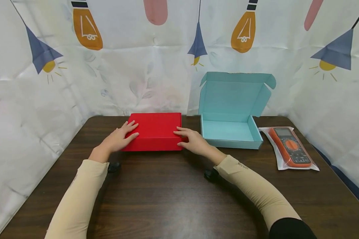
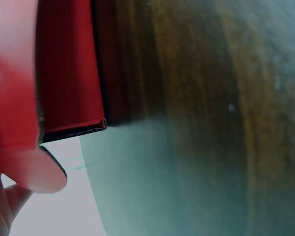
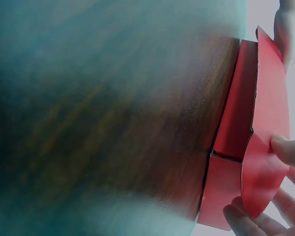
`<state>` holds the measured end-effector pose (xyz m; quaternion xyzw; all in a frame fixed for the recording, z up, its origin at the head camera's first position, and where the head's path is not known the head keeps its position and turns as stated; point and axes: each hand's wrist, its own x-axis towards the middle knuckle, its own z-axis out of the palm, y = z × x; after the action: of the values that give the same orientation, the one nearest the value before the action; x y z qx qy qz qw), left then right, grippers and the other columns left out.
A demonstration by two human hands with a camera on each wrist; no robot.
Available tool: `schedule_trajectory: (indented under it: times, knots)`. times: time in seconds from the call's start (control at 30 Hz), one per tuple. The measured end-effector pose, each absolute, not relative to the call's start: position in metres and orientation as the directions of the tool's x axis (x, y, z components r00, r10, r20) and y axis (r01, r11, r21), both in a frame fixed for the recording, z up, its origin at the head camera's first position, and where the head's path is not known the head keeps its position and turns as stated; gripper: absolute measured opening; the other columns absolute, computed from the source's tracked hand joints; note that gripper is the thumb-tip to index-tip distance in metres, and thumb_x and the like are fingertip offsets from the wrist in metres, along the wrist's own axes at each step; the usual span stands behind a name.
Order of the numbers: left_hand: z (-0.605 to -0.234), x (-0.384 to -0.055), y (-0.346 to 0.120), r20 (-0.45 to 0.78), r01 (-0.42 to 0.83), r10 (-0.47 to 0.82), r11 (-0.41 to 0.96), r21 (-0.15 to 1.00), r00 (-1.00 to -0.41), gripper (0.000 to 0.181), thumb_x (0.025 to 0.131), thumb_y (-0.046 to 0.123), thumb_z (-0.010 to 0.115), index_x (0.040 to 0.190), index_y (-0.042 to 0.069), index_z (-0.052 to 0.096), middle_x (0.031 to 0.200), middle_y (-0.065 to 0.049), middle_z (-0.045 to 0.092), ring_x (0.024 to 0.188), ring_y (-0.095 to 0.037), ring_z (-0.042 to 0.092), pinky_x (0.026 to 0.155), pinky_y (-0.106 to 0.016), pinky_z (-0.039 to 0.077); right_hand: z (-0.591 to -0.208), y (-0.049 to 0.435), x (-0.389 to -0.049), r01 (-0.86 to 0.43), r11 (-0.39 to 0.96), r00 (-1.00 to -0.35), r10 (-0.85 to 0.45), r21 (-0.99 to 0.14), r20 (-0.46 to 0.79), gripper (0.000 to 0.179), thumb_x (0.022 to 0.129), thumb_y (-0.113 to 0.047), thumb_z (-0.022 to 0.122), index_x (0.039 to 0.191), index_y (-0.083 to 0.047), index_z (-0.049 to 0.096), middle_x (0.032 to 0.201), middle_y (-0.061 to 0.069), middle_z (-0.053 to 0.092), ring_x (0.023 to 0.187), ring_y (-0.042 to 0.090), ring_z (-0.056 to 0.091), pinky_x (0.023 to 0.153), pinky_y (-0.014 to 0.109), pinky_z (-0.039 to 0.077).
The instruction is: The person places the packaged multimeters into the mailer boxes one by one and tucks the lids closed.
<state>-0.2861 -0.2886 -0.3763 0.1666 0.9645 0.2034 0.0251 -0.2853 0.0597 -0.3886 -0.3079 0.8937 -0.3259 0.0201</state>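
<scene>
The red box [image 1: 156, 125] is sitting at the far side of the table [image 1: 161, 196], left of the open blue box [image 1: 228, 129]. The left hand [image 1: 117, 138] is lying with fingers spread over the box's left end. The right hand [image 1: 195, 141] is pinching the near flap [image 3: 271, 105] around its right end, finger on the face and thumb by the rounded tab [image 3: 259, 194], though the dim wrist view is leaving the thumb's exact contact unsure. The flap is standing away from the near wall [image 3: 236, 105], so doing this well is probably asking for both tabs, including the left tab [image 2: 46, 172], to be tucking inside together, with light, even pressure keeping the cardboard from creasing.
</scene>
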Motion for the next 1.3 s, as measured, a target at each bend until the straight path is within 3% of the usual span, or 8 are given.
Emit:
schedule_trajectory:
  times: [0.1, 0.53, 0.77, 1.3]
  knots:
    - [-0.376, -0.289, -0.284, 0.012, 0.305, 0.321, 0.887, 0.347, -0.947, 0.072, 0.104, 0.043, 0.052, 0.161, 0.004, 0.03, 0.167, -0.022, 0.021, 0.152, -0.046, 0.013, 0.117, -0.07, 0.012, -0.388, 0.06, -0.285, -0.545, 0.609, -0.805, -0.572, -0.576, 0.157, 0.058, 0.096, -0.015, 0.074, 0.15, -0.011, 0.054, 0.16, 0.01, 0.041, 0.143, 0.032, 0.042, 0.098, 0.039, 0.054]
    - [-0.377, -0.298, -0.268, -0.046, 0.285, 0.297, 0.942, 0.177, -0.954, 0.079, 0.103, 0.048, 0.051, 0.162, 0.003, 0.023, 0.167, -0.024, 0.018, 0.149, -0.053, 0.013, 0.116, -0.069, 0.019, -0.383, 0.055, -0.282, -0.554, 0.71, -0.806, -0.588, -0.435, 0.069, 0.064, 0.094, -0.017, 0.076, 0.153, -0.014, 0.05, 0.162, 0.008, 0.039, 0.143, 0.029, 0.043, 0.095, 0.037, 0.056]
    - [-0.38, -0.299, -0.264, -0.079, 0.276, 0.297, 0.94, 0.199, -0.952, 0.081, 0.104, 0.049, 0.046, 0.164, 0.005, 0.014, 0.169, -0.022, 0.008, 0.151, -0.052, 0.003, 0.115, -0.073, 0.011, -0.378, 0.053, -0.279, -0.547, 0.758, -0.814, -0.581, -0.356, 0.013, 0.067, 0.095, -0.021, 0.076, 0.155, -0.017, 0.048, 0.163, 0.006, 0.038, 0.142, 0.029, 0.045, 0.092, 0.037, 0.058]
    - [-0.388, -0.299, -0.266, -0.052, 0.282, 0.305, 0.925, 0.255, -0.951, 0.081, 0.104, 0.048, 0.048, 0.164, 0.007, 0.015, 0.17, -0.021, 0.004, 0.152, -0.048, -0.001, 0.11, -0.077, 0.019, -0.377, 0.076, -0.264, -0.591, 0.701, -0.778, -0.626, -0.399, 0.052, 0.071, 0.095, -0.019, 0.075, 0.158, -0.01, 0.041, 0.163, 0.012, 0.035, 0.143, 0.032, 0.043, 0.099, 0.04, 0.054]
